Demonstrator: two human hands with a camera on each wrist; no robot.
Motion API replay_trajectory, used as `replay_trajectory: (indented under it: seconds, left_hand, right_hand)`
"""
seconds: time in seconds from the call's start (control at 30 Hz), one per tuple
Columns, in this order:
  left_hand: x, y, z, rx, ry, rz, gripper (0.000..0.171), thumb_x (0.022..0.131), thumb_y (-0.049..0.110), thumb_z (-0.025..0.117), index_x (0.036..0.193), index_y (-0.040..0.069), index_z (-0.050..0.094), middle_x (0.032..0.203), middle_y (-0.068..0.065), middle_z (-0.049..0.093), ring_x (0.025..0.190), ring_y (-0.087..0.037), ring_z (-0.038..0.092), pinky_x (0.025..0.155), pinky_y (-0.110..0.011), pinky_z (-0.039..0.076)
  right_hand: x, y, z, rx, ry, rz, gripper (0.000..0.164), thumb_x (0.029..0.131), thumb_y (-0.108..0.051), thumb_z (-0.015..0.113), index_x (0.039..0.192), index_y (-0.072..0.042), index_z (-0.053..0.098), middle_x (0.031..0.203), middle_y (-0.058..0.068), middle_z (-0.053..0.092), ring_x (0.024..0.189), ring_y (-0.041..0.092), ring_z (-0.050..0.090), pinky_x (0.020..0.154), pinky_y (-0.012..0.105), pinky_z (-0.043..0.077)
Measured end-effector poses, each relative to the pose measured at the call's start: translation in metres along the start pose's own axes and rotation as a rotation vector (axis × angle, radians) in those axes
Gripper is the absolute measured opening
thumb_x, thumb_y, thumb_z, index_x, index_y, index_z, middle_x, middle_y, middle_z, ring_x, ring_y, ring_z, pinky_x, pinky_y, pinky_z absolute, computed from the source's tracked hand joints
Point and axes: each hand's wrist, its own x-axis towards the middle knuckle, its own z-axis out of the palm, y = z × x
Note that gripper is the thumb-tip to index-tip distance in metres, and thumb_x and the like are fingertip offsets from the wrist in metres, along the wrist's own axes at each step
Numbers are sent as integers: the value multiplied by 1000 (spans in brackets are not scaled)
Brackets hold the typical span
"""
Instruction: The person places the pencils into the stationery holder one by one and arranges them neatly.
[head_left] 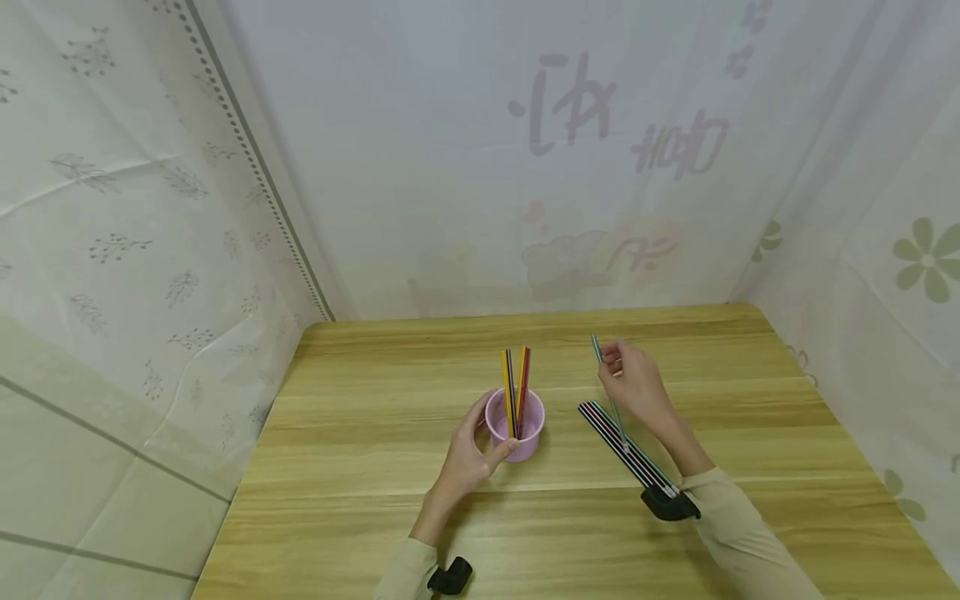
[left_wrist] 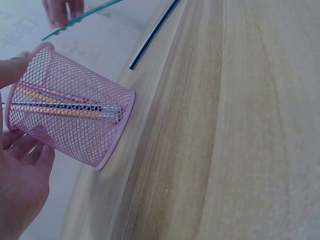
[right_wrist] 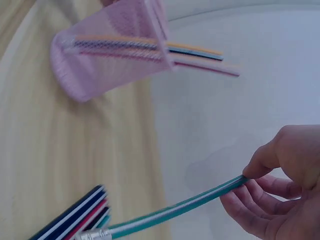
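Observation:
A pink mesh pencil cup stands on the wooden table. My left hand grips it, thumb near the front rim and fingers round the far side. Several pencils lean in the cup, yellow, dark and red, their metal-banded ends at the bottom. Off to the cup's right, my right hand pinches a green pencil near its upper end between thumb and fingers. That pencil slants down over a bundle of striped pencils lying on the table, its metal-banded end low beside them.
The wooden table has its back edge against a pale printed cloth, with more cloth at both sides. Black wrist devices sit on both forearms; the right one overlaps the near end of the pencil bundle in the head view.

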Motion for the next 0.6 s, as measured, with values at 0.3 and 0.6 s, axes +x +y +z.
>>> replay_trajectory:
  seconds: [0.3,0.6]
  left_hand:
    - [2,-3,1,9,4,4,80,83,-4,78,148,-15,34,146,-37,45,133,-56,47,115,-65,38]
    - [-1,4,2,5,-3,-11,80,84,-3,78,148,-18,32,146,-39,44,134,-57,45,115,-66,37]
  right_hand:
    - [8,-32,-10,97,84,-43,19,93,-3,60,110,5,62,96,18,68,86,29,70,66,19,61]
    - [15,-57,-16,250,194,-92,19,92,2,60,111,5,60,99,18,68,89,26,67,68,6,57]
